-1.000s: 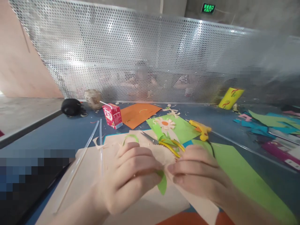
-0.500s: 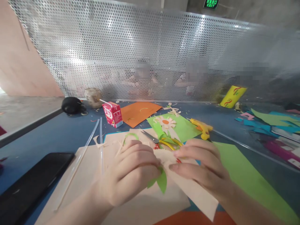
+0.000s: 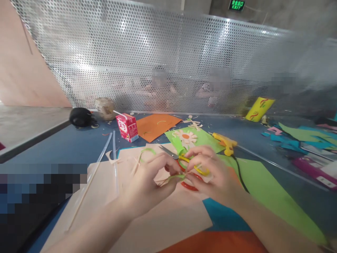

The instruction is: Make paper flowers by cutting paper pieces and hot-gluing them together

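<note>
My left hand (image 3: 154, 177) is closed in a pinch on a small green paper leaf (image 3: 177, 176), seen nearly edge-on. From the other side my right hand (image 3: 209, 172) brings thumb and fingertips together at the leaf's right end; exactly what they grip is partly hidden. Below and behind the fingers lie scissors (image 3: 172, 154) with silver blades pointing up-left and yellow and red handles, partly covered by my right hand. Just beyond them a cream paper flower (image 3: 186, 137) with an orange centre rests on a green sheet (image 3: 207, 140).
Cream sheets (image 3: 158, 218) lie under my hands, with an orange sheet (image 3: 221, 242) in front. A yellow glue gun (image 3: 225, 142) with a black cord sits right, clear glue sticks (image 3: 114, 165) left. Further back stand a red drink carton (image 3: 126, 127) and a perforated metal screen (image 3: 179, 52).
The cream paper strip under my right hand has gone from view there. Both hands have turned and the leaf is now edge-on. The red scissor handle has become visible.
</note>
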Demonstrator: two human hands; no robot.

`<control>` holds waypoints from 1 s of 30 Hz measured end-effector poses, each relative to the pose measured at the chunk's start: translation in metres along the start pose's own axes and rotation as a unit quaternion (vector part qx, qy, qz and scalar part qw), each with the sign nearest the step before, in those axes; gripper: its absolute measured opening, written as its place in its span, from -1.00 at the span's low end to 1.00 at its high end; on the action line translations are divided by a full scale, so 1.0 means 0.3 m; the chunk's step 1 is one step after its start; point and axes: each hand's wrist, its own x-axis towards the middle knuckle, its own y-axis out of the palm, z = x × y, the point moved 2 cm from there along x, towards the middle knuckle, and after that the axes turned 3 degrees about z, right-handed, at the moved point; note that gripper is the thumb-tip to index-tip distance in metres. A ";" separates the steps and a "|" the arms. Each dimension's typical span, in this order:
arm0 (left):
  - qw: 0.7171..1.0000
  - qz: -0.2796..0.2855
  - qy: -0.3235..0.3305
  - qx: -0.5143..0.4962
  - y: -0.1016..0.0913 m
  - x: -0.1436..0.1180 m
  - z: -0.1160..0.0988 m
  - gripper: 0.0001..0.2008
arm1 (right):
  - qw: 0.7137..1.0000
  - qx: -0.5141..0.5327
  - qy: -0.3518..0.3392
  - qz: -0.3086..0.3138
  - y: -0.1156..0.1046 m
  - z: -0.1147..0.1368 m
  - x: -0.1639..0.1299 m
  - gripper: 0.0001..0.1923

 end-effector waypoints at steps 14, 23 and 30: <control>0.926 0.012 -0.325 -0.192 0.046 0.023 0.067 -0.78 | 0.976 0.077 0.193 0.064 0.044 -0.044 0.003 -0.86; 0.901 0.021 -0.331 -0.278 0.063 0.010 0.105 -0.70 | 0.940 0.191 0.278 0.046 0.024 -0.060 0.014 -0.85; 0.917 0.042 -0.331 -0.221 0.057 0.021 0.089 -0.67 | 0.845 0.390 0.365 0.022 0.053 -0.120 -0.010 -0.83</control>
